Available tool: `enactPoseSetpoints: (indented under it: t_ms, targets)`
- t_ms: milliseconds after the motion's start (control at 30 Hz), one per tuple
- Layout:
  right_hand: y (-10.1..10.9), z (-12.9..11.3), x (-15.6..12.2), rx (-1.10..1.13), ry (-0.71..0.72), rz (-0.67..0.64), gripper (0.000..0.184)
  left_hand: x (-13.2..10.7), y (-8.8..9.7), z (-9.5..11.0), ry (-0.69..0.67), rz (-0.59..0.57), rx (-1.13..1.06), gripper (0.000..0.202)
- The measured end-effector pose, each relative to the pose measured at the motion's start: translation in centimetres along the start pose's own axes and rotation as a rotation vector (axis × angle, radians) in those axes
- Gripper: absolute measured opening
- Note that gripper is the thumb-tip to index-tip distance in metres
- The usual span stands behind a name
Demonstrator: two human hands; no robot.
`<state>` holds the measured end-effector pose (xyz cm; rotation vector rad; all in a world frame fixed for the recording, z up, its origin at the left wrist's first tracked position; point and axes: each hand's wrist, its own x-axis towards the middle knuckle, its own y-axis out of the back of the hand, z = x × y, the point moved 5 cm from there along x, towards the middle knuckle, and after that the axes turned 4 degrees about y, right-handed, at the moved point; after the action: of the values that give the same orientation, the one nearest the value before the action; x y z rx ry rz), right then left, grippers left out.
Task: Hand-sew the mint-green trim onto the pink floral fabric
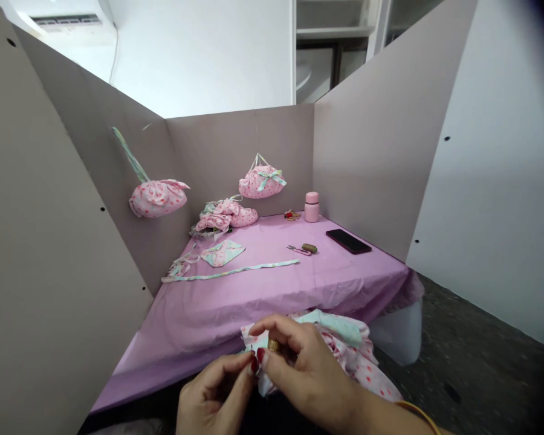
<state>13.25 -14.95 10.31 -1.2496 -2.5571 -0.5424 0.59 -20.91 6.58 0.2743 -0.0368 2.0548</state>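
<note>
Low in the view, both my hands work on a pink dotted fabric piece with a mint lining [344, 347]. My left hand [215, 393] is pinched closed at the fabric's near edge, thumb and finger together on something too small to make out. My right hand [306, 371] is curled on the bunched fabric, with a gold thimble [274, 345] on one finger. The two hands touch at the fingertips, just in front of the table's near edge.
A table under a purple cloth [272, 290] holds a mint ribbon strip [231, 272], a folded fabric piece [222, 252], several finished pink pouches [226, 215], small snips [299, 249], a pink bottle [311, 206] and a black phone [348, 241]. Two pouches [156, 197] hang on grey partition walls.
</note>
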Motion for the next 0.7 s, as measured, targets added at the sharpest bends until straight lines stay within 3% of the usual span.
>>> enactPoseSetpoints:
  t_ms: [300, 700]
  targets:
    - [-0.11, 0.60, 0.05, 0.120, -0.068, -0.002, 0.021, 0.00, -0.15, -0.44, 0.116, -0.008, -0.079, 0.019]
    - [-0.38, 0.44, 0.20, 0.028, -0.100, 0.010, 0.018, 0.04, -0.37, -0.13, 0.080, -0.053, -0.074, 0.016]
